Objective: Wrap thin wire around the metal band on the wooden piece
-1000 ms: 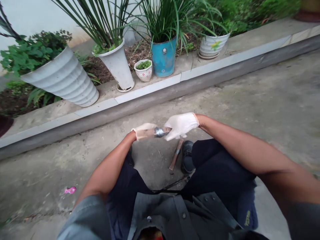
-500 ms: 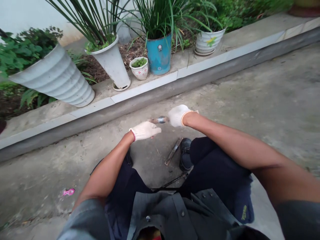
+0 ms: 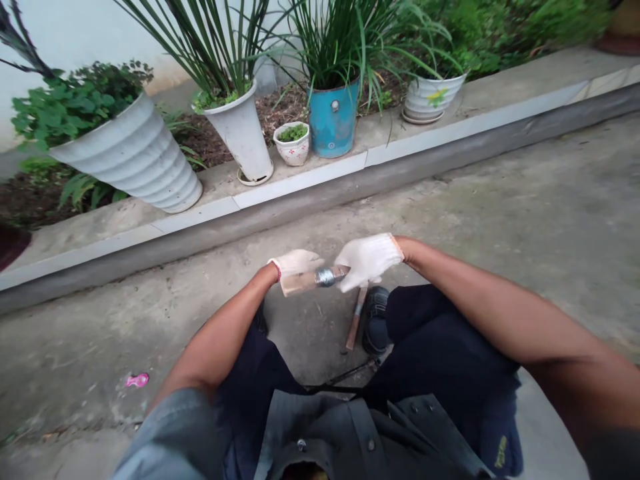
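My right hand (image 3: pixel 369 259), in a white knit glove, is closed around the right end of a wooden piece wound with wire (image 3: pixel 300 283). Shiny wire coils wrap it near my right fingers, and its broad pale end points left. My left hand (image 3: pixel 296 261), gloved too, lies along the far side of that broad end. Its fingers look stretched out rather than wrapped, though blur and the wood hide part of them; whether it touches the wood is unclear. Below, a second narrow wooden piece (image 3: pixel 357 319) lies on the concrete beside my right shoe (image 3: pixel 376 321).
Along the raised ledge (image 3: pixel 300 193) stand a ribbed white pot (image 3: pixel 137 157), a tall white pot (image 3: pixel 240 133), a small patterned pot (image 3: pixel 294 152), a blue bucket (image 3: pixel 333 123) and another white pot (image 3: pixel 433 100). A pink object (image 3: pixel 137 380) lies on the ground at left. A dark rod-like thing (image 3: pixel 350 372) lies between my legs.
The wire-wound wooden piece has come nearer and turned, now showing its broad end in front of my left hand. My right hand has moved slightly down and right. The camera view has shifted a little.
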Motion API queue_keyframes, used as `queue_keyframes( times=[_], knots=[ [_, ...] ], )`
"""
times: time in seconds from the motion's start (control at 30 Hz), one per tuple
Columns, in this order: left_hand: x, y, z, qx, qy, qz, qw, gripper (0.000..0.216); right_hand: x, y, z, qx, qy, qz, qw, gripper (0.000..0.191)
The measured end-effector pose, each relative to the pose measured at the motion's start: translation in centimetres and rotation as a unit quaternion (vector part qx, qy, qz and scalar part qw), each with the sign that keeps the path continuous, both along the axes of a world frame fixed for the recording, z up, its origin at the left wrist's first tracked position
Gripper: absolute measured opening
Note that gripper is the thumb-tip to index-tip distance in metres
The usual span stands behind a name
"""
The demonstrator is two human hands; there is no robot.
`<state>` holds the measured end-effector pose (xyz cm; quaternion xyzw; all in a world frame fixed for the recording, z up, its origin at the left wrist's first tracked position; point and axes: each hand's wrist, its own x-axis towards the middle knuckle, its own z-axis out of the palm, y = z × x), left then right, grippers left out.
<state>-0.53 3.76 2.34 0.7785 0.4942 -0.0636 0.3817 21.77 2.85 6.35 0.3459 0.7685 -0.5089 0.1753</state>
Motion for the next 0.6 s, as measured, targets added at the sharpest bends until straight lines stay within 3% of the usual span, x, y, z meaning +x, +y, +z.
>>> queue_keyframes(
  times=[0.13, 0.27, 0.33, 0.43, 0.6],
  knots=[
    [-0.2, 0.5, 0.3, 0.011, 0.03, -0.006, 0.999, 0.036, -0.9, -0.7, -1.0, 0.009, -0.065, 0.128, 0.99, 0.036],
    [-0.1, 0.6, 0.9, 0.022, 0.05, -0.006, 0.998, 0.039, -2.1, -1.2, -3.3, 0.141, -0.133, 0.207, 0.959, 0.028],
    [0.1, 0.4, 1.2, 0.022, 0.058, -0.008, 0.998, 0.04, -2.3, -0.9, -4.4, 0.216, -0.193, 0.181, 0.94, 0.02],
    [0.2, 0.1, 1.5, 0.02, 0.064, -0.014, 0.998, 0.038, -2.0, 0.4, -5.2, 0.254, -0.26, 0.081, 0.928, 0.023],
    [0.7, -1.3, 1.5, -0.006, 0.024, -0.022, 0.999, 0.043, -1.8, 2.8, -4.4, 0.321, -0.283, -0.051, 0.902, 0.03]
  ],
)
